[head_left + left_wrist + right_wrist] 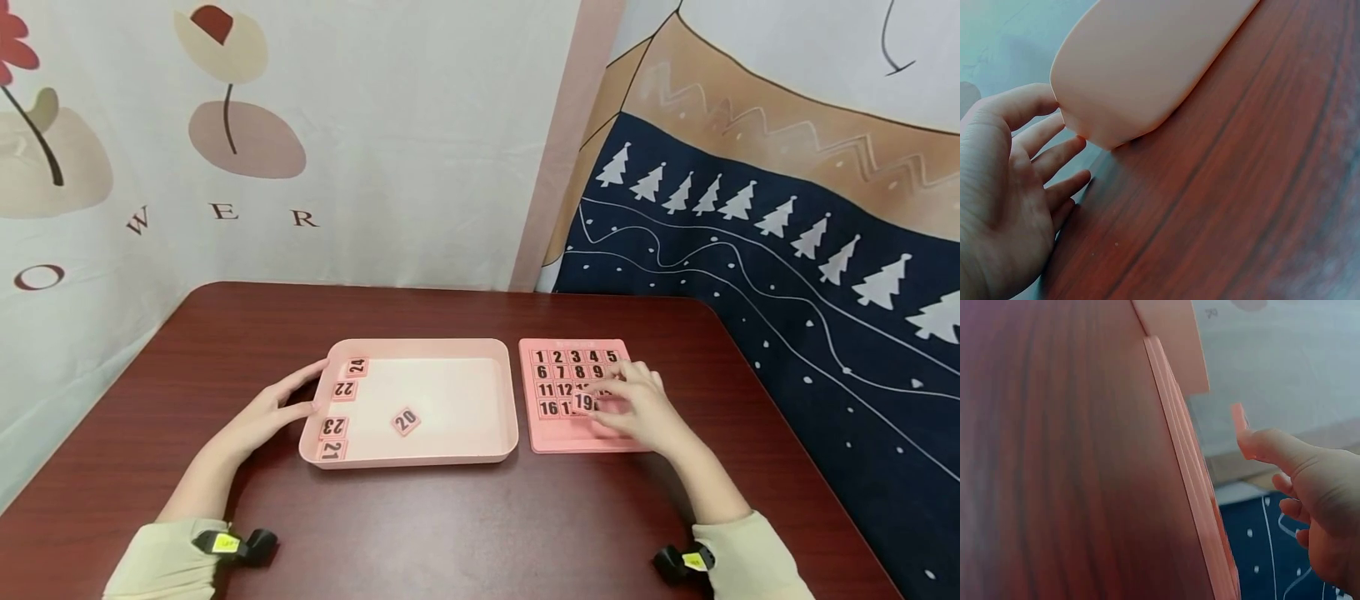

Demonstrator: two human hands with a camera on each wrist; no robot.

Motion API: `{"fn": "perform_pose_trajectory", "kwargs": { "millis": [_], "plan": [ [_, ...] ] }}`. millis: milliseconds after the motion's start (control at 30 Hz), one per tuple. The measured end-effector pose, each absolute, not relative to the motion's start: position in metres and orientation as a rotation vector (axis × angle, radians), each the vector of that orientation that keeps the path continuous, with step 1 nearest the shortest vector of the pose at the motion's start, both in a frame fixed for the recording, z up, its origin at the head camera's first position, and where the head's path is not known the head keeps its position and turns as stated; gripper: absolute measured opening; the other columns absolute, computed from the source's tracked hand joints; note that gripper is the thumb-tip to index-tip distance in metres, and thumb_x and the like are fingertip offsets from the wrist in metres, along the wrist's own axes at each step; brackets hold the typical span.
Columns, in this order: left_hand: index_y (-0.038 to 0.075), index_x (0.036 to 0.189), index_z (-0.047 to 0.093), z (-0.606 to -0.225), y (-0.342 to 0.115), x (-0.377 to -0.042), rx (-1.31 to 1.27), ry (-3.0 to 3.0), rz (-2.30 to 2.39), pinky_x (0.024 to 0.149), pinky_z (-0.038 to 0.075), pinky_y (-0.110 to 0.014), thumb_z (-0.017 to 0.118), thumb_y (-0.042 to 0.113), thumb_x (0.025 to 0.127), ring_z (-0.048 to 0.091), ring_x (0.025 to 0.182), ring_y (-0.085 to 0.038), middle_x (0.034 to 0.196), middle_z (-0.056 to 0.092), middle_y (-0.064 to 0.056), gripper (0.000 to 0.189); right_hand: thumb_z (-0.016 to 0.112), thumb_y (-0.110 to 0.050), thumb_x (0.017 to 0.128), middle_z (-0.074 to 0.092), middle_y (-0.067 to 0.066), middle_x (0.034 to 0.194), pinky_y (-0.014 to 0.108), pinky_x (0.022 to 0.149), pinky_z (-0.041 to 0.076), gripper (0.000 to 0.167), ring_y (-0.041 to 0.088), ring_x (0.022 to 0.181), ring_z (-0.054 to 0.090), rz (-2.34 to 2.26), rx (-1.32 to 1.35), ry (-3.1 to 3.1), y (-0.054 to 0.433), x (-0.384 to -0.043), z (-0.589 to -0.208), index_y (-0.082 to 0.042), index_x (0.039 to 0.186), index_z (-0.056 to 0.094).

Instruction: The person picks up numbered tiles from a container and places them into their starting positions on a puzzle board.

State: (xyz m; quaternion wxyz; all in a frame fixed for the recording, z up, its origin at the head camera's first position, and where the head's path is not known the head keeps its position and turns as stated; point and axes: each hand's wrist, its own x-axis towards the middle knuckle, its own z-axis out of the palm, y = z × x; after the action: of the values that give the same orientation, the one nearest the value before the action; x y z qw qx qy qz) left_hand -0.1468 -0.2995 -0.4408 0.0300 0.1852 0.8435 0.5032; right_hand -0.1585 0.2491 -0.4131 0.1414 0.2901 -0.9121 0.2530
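Note:
My right hand [641, 408] pinches a number tile marked 19 [582, 403] above the pink number board [573, 442]. In the right wrist view, the tile's thin pink edge [1240, 428] sticks out past the thumb of that hand [1322, 494], raised off the board's side [1186, 462]. Rows of numbers from 1 show on the board; the fingers cover part of the lower right. Spread fingers of my left hand [262, 417] touch the outer left side of a shallow pink tray [420, 347]. The left wrist view shows this hand [1016, 181] against the tray's outer wall [1141, 56].
Inside the tray, tile 20 [406, 422] lies turned near the middle. Tiles 24 [357, 367], 22 [345, 390], 23 [333, 427] and 21 [332, 450] lie along its left side. Everything stands on a dark red wooden table [420, 533], with printed cloths [420, 167] behind.

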Motion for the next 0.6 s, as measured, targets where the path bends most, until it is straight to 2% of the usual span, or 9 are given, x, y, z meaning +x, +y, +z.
{"fn": "perform_pose_trajectory", "kwargs": {
  "millis": [300, 600],
  "plan": [
    [0.009, 0.149, 0.035, -0.443, -0.3, -0.149, 0.609, 2.6, 1.56, 0.096, 0.022, -0.007, 0.061, 0.012, 0.094, 0.026, 0.129, 0.008, 0.149, 0.034, -0.017, 0.06, 0.086, -0.022, 0.071, 0.053, 0.001, 0.1, 0.042, 0.077, 0.026, 0.029, 0.022, 0.098, 0.039, 0.727, 0.681, -2.811, 0.282, -0.157, -0.417, -0.017, 0.097, 0.076],
    [0.01, 0.149, 0.035, -0.442, -0.3, -0.147, 0.581, 2.604, 1.55, 0.095, 0.022, -0.007, 0.061, 0.014, 0.094, 0.025, 0.129, 0.008, 0.15, 0.033, -0.016, 0.061, 0.083, -0.02, 0.075, 0.053, 0.003, 0.102, 0.043, 0.077, 0.027, 0.03, 0.023, 0.098, 0.038, 0.72, 0.616, -2.91, 0.293, -0.158, -0.423, -0.016, 0.103, 0.076]
  ]
}}
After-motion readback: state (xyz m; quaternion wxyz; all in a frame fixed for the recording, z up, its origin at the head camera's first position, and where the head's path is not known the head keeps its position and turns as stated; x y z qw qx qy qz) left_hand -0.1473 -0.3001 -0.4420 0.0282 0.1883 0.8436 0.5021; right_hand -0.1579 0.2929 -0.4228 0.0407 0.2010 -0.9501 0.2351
